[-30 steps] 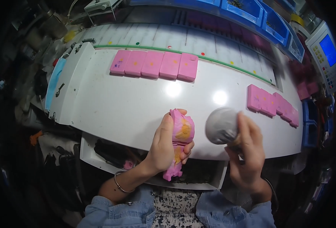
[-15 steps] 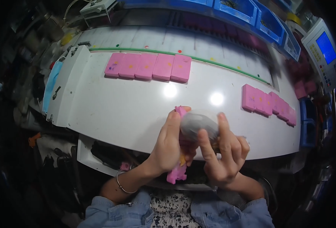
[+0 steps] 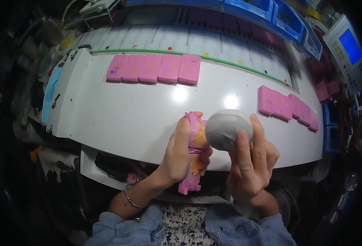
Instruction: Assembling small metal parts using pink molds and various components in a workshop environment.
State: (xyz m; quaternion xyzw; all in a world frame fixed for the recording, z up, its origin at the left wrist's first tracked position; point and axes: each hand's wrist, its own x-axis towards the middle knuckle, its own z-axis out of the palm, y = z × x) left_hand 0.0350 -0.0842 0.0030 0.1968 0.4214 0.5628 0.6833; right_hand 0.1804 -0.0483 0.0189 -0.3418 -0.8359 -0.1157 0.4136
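My left hand (image 3: 176, 158) grips a long pink rubber mould (image 3: 195, 143), opened out with its jagged edges showing and yellowish patches on its inner face. The mould stands roughly upright just off the table's near edge. In my right hand (image 3: 252, 172) is a grey rounded powder bag (image 3: 226, 131), pale on top. Fingers close around the bag's right side, and the bag is beside the mould's upper half; whether they touch I cannot tell.
On the white table (image 3: 127, 119) a row of pink blocks (image 3: 150, 69) lies at the back left, and more pink blocks (image 3: 275, 103) stand at the right. Behind are blue bins (image 3: 289, 22) and a device with a blue screen (image 3: 350, 47). An open drawer (image 3: 91, 166) sits below.
The powder bag has moved right, off the mould, and my right hand has moved with it. More of the mould's inner face now shows. My left hand has shifted slightly.
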